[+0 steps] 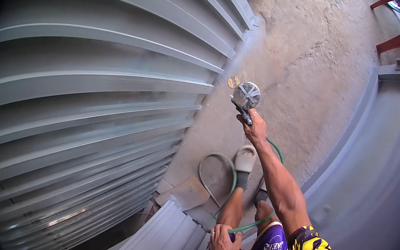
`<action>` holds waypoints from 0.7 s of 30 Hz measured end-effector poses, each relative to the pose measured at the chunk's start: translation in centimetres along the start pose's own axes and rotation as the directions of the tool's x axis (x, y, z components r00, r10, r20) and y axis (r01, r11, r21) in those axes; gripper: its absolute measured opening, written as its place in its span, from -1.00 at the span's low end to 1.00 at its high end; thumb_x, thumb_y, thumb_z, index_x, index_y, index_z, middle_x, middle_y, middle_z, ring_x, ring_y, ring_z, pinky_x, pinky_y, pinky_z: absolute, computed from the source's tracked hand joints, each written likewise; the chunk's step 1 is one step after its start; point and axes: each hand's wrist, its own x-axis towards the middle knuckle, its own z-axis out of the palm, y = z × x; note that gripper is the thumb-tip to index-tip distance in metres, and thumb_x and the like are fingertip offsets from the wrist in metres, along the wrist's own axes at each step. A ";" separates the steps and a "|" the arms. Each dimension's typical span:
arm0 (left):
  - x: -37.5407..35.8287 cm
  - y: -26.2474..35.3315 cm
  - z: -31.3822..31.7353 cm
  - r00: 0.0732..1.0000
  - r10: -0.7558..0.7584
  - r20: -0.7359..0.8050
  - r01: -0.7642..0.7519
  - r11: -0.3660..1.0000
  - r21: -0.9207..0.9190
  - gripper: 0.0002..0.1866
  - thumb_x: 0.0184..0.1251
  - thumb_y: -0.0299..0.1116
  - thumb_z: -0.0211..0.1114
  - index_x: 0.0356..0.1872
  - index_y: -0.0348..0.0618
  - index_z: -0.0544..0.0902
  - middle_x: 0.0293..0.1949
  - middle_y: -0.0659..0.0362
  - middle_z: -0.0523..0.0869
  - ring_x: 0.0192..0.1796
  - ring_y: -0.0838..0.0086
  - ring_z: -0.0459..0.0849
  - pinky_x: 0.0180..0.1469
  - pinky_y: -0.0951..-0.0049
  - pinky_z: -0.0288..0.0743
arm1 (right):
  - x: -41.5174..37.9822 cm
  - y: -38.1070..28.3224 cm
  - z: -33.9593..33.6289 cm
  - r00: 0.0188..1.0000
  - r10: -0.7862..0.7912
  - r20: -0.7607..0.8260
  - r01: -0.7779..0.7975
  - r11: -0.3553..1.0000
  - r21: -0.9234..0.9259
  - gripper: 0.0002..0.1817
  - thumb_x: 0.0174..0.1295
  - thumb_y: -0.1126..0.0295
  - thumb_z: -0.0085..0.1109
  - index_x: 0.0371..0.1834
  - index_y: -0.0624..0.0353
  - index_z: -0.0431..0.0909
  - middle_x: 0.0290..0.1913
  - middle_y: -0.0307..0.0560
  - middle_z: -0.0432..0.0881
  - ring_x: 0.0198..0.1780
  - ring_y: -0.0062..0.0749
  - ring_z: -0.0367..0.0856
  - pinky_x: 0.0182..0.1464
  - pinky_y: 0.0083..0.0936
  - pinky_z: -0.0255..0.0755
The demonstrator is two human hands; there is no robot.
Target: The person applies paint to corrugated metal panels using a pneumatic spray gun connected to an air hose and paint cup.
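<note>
My right hand (pixel 254 127), its arm stretched forward, is wrapped round the grip of a paint spray gun (pixel 244 114). A round cup (pixel 247 95) with silvery tape across its top sits on the gun. My left hand (pixel 222 243) is low by my purple shorts, its fingers curled round a green hose (pixel 252 225). The hose crosses my legs and loops on the floor; another stretch shows beside my right forearm. To the left of the gun stand grey ribbed metal panels (pixel 90 83).
A yellowish disc (pixel 233 82) lies on the concrete floor (pixel 302 62) just beyond the cup. At right are a grey metal panel (pixel 364 164) with a raised edge and a dark red chair (pixel 396 42). Grey slats (pixel 150 246) and a flat board (pixel 183 194) lie near my feet.
</note>
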 end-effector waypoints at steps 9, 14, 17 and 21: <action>0.8 -6.2 0.6 0.951 -0.122 0.285 0.059 0.974 0.219 -0.59 0.31 -0.08 0.31 -0.05 -0.22 0.54 0.00 -0.08 0.56 0.17 -0.11 0.55 0.12 -0.14 0.54 | 0.7 3.4 5.3 0.990 0.138 -0.030 -0.139 0.990 -0.036 -0.56 0.38 -0.04 0.33 -0.06 0.12 0.55 -0.17 0.18 0.72 -0.08 0.27 0.68 -0.11 0.02 0.48; 1.4 -7.9 0.0 0.939 -0.182 0.292 0.143 0.978 0.149 -0.59 0.24 -0.06 0.38 -0.12 -0.17 0.55 -0.05 -0.05 0.58 0.13 -0.07 0.57 0.10 -0.14 0.53 | 1.1 2.0 7.2 0.992 0.116 -0.039 -0.118 0.992 -0.037 -0.55 0.38 -0.05 0.34 -0.04 0.13 0.55 -0.15 0.17 0.71 -0.07 0.24 0.68 -0.10 -0.02 0.48; 1.7 -9.5 -0.3 0.912 -0.207 0.356 0.193 0.978 0.074 -0.56 0.31 -0.02 0.33 -0.01 -0.15 0.53 0.03 -0.04 0.56 0.22 -0.10 0.54 0.11 -0.24 0.51 | 1.6 2.1 9.0 0.992 0.129 -0.011 -0.130 0.988 -0.089 -0.53 0.38 -0.09 0.30 0.10 0.03 0.57 -0.07 0.16 0.73 -0.01 0.23 0.70 -0.06 0.03 0.52; 2.7 -10.3 -1.2 0.916 -0.203 0.347 0.199 0.979 0.048 -0.58 0.30 -0.03 0.33 -0.06 -0.15 0.53 0.00 -0.05 0.57 0.19 -0.12 0.56 0.08 -0.24 0.52 | 2.6 2.1 10.9 0.995 0.089 -0.053 -0.094 0.991 -0.093 -0.55 0.37 -0.05 0.33 0.11 0.01 0.57 -0.06 0.15 0.73 -0.02 0.23 0.69 -0.08 0.02 0.52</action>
